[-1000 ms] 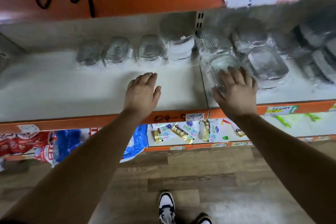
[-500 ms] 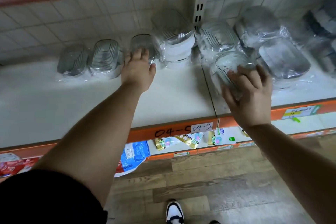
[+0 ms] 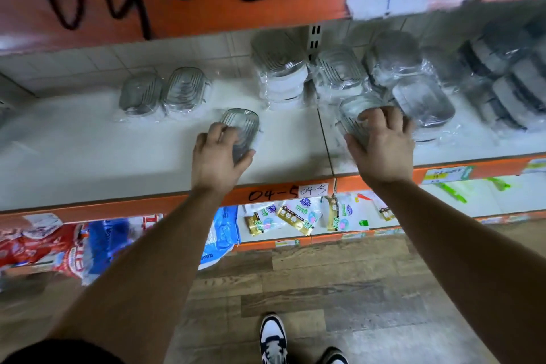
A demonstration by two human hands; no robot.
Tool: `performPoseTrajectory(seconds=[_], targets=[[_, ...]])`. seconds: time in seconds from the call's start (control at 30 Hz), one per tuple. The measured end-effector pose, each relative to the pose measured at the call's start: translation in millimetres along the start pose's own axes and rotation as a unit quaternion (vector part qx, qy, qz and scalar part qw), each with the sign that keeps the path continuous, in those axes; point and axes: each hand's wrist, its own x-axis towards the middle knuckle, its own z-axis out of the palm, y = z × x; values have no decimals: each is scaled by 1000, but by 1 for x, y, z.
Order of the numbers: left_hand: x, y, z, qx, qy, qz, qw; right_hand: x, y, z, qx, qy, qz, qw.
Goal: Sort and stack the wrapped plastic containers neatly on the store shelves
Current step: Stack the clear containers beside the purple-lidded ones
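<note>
1. Small wrapped container (image 3: pixel 242 127) sits on the white shelf (image 3: pixel 88 156), near the front and a bit left of the line where two shelf boards meet.
2. The left hand (image 3: pixel 220 156) holds it. The fingers are curled over its near end, and the thumb is on its right side.
3. The right hand (image 3: pixel 384 148) holds a second wrapped container (image 3: pixel 353 111), just right of that line. The fingers are spread a little and bent over its top. The thumb is on its left side.
4. At the back left stands the back-left container (image 3: pixel 141 94). The next container (image 3: pixel 186 89) is right beside it, and they look like they touch.
5. A stack of white containers (image 3: pixel 280 83) in clear wrap stands at the back, near the middle.
6. A big flat container (image 3: pixel 422 100) lies just beside the right fingers. A dark pile (image 3: pixel 502 91) is far right, too blurry to tell apart.
7. The orange shelf edge (image 3: pixel 147 204) says "04-5".
8. Bright packets (image 3: pixel 295 216) lie on the shelf below.
9. A black and white shoe (image 3: pixel 273 340) stands on the wood floor (image 3: pixel 325 289).
</note>
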Motion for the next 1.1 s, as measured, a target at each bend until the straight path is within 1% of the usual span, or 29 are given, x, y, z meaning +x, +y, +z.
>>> performPoseTrajectory(seconds=[0.13, 0.33, 0.43, 0.57, 0.63, 0.7, 0.77, 0.83, 0.9, 0.97, 1.1], targets=[[-41, 17, -37, -36, 11, 13, 999, -34, -1, -29, 36, 3, -28, 999], [-88, 59, -101, -90, 80, 65, 991, -74, -11, -97, 77, 25, -65, 995], [-107, 79, -134, -97, 93, 96, 986, -85, -17, -134, 94, 39, -98, 990], [-125, 102, -175, -98, 104, 127, 982, -95, -22, -177, 144, 59, -104, 982], [-132, 113, -195, -102, 117, 156, 976, -99, -21, -199, 145, 74, -123, 979], [-136, 123, -216, -101, 137, 203, 964, -100, -20, -220, 145, 85, -135, 977], [-136, 133, -238, -85, 163, 251, 950, -97, -20, -242, 153, 91, -143, 973], [-130, 143, -261, -70, 184, 276, 941, -87, -20, -261, 161, 108, -160, 968], [-118, 151, -282, -67, 198, 277, 938, -73, -24, -278, 165, 121, -166, 965], [-102, 154, -298, -76, 193, 253, 945, -52, -31, -292, 157, 129, -169, 965], [-68, 151, -312, -133, 129, 194, 963, -9, -44, -306, 131, 89, -183, 970]])
